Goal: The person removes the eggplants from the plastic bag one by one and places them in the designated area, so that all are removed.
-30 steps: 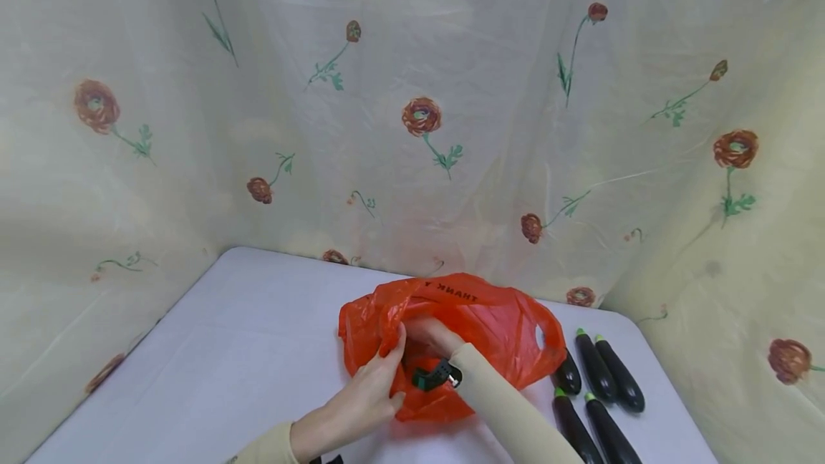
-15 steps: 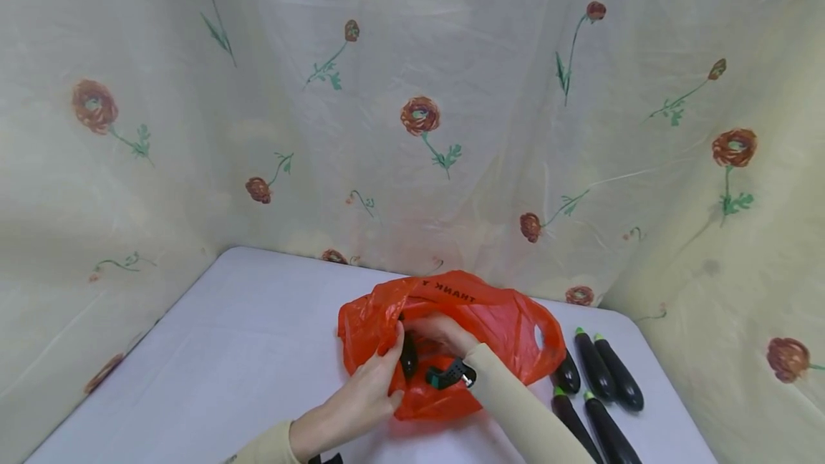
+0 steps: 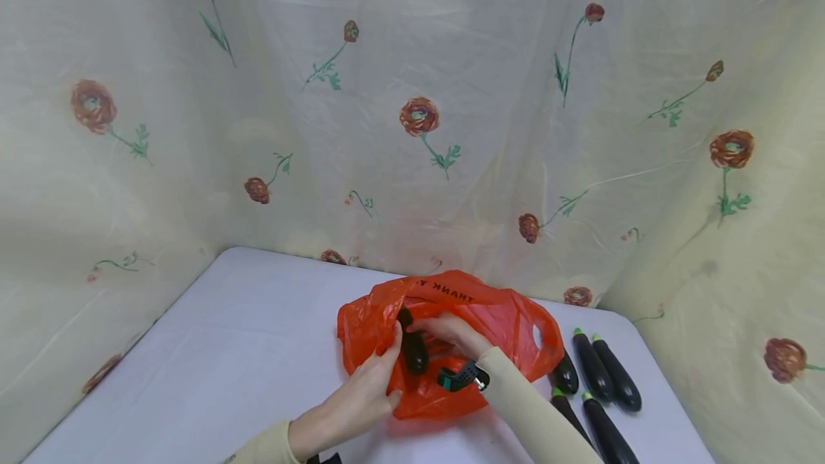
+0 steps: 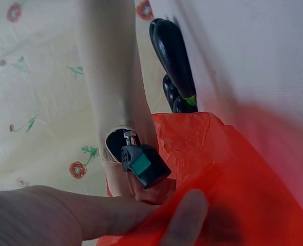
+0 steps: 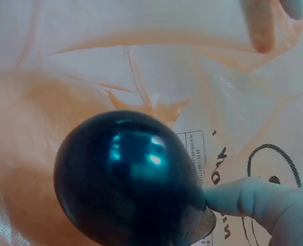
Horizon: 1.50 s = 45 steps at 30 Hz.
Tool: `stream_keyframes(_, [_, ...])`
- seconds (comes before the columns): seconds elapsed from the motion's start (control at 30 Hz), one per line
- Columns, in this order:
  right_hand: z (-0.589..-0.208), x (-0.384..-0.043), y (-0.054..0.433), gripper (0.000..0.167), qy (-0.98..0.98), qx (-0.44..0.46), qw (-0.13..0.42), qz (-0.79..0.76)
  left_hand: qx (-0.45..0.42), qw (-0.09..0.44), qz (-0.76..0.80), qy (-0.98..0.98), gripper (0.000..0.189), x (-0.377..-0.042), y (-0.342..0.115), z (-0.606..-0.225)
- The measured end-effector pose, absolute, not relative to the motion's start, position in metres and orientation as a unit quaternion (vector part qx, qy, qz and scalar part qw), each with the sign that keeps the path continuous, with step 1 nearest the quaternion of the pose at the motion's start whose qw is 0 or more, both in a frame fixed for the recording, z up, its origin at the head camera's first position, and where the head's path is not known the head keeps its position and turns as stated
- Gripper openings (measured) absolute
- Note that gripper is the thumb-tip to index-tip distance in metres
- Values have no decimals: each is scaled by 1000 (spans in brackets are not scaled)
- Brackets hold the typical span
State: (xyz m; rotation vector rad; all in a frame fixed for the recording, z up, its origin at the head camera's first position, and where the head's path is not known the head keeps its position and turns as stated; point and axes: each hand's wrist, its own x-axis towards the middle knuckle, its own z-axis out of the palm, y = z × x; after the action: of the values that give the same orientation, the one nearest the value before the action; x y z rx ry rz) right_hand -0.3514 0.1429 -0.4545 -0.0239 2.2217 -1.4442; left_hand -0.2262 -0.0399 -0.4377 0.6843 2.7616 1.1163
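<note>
A red plastic bag [image 3: 522, 335] with dark print lies on its side, its mouth facing the person. My left hand [image 3: 370, 382] pinches the near left edge of the mouth; in the left wrist view the film is between thumb [image 4: 187, 218] and fingers. Inside the opening is a dark, glossy eggplant [image 3: 415, 351], its rounded end toward the person. My right hand [image 3: 454, 335] reaches into the bag and grips the eggplant by its farther part. Up close in the right wrist view, the eggplant [image 5: 131, 174] fills the lower middle, with the thumb [image 5: 238, 197] against its side.
Several eggplants with green stem ends lie right of the bag, such as one eggplant [image 3: 617, 372] at the far right. All rest on a white table [image 3: 258, 321]. A flowered curtain [image 3: 477, 92] hangs behind and at both sides.
My right hand has shifted right and slightly up within the bag mouth. The eggplant, hidden at first, has come into view beside my left fingers. My left hand keeps its hold on the bag.
</note>
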Motion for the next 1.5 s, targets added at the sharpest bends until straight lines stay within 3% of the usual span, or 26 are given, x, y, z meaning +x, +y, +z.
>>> stream_keyframes(0.37, [-450, -344, 157, 33, 800, -4, 245, -548, 198, 81, 386, 897, 95, -231, -37, -438])
stream_keyframes(1.5, [-423, -310, 185, 31, 803, 30, 242, -543, 176, 89, 384, 902, 95, -233, -34, -439])
